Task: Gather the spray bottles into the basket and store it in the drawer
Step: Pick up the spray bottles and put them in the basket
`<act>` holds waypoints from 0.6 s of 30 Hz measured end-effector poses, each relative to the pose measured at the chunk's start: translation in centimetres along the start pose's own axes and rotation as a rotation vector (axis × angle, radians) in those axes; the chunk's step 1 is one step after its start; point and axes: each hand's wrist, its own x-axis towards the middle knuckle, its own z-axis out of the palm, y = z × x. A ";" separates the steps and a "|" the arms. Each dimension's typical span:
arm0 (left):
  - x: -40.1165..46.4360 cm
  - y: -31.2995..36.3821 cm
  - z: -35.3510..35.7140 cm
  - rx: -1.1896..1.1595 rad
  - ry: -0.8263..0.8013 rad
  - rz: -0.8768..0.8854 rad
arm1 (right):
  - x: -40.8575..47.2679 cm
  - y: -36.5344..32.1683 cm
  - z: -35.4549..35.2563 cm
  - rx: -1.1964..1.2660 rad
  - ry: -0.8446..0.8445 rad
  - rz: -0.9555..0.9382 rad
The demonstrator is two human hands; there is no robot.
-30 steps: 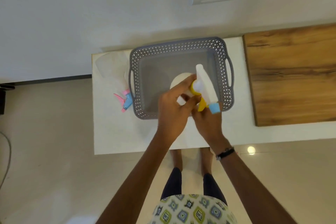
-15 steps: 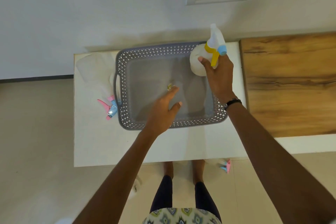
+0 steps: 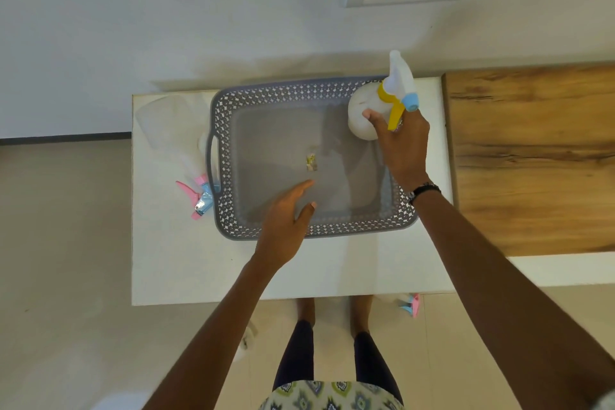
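A grey perforated basket [image 3: 283,95] sits on a white table [image 3: 199,270]. My right hand [image 3: 401,143] grips a white spray bottle [image 3: 361,110] with a yellow trigger and blue nozzle, upright in the basket's far right corner. My left hand [image 3: 288,220] hovers open over the basket's near edge, holding nothing. A second, clear spray bottle [image 3: 166,123] with a pink and blue trigger lies on the table just left of the basket. A small sticker [image 3: 311,162] lies on the basket floor.
A wooden surface [image 3: 532,160] adjoins the table on the right. Another pink and blue spray head [image 3: 412,303] shows on the floor below the table's front edge, near my feet. A white wall is behind the table.
My right hand carried the white bottle from the basket's near side to its far right corner. My left hand let go of it and drew back, open.
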 end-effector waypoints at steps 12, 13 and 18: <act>-4.2 -2.2 -4.1 -0.176 0.483 -0.034 | -12.5 0.2 -0.2 0.100 -0.015 0.073; -4.3 -2.6 -4.9 -0.192 0.569 -0.054 | -13.7 -0.1 0.4 0.109 -0.070 0.081; -2.2 -5.6 -8.9 -0.122 0.795 -0.250 | -17.0 -3.4 4.0 0.193 -0.268 0.118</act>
